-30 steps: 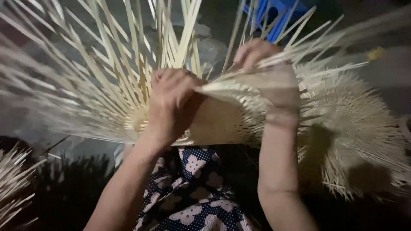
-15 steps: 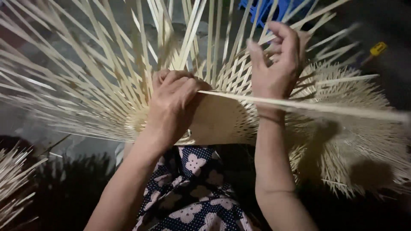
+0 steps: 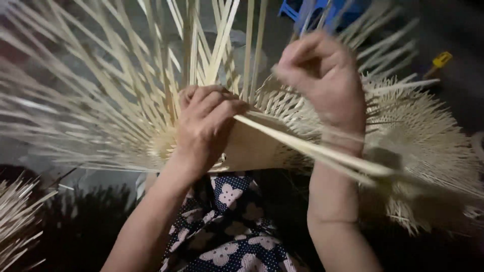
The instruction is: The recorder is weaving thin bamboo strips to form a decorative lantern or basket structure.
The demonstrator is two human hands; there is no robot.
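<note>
- While the left hand (image 3: pixel 204 126) clamps shut on the half-woven bamboo basket (image 3: pixel 282 136) over her lap, it looks light and springy.
- Right hand (image 3: pixel 322 75) is fisted around thin bamboo strips (image 3: pixel 312 148); grip near the weave, since the tips seem brittle.

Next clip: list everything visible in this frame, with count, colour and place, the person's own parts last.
woven bamboo piece: one, pale tan, centre, held on the lap.
loose bamboo strips: many, pale cream, fanning up and outward from the woven piece.
long strip: one, pale, running from the left hand toward lower right.
spare strip bundle: one, pale, bottom left.
stool: one, blue, top edge, partly hidden.
small tool: one, yellow, upper right; kind unclear.
patterned garment: one, dark with pale flowers, lower centre.
left hand: pressing on the weave.
right hand: closed, blurred, among the strips.
</note>
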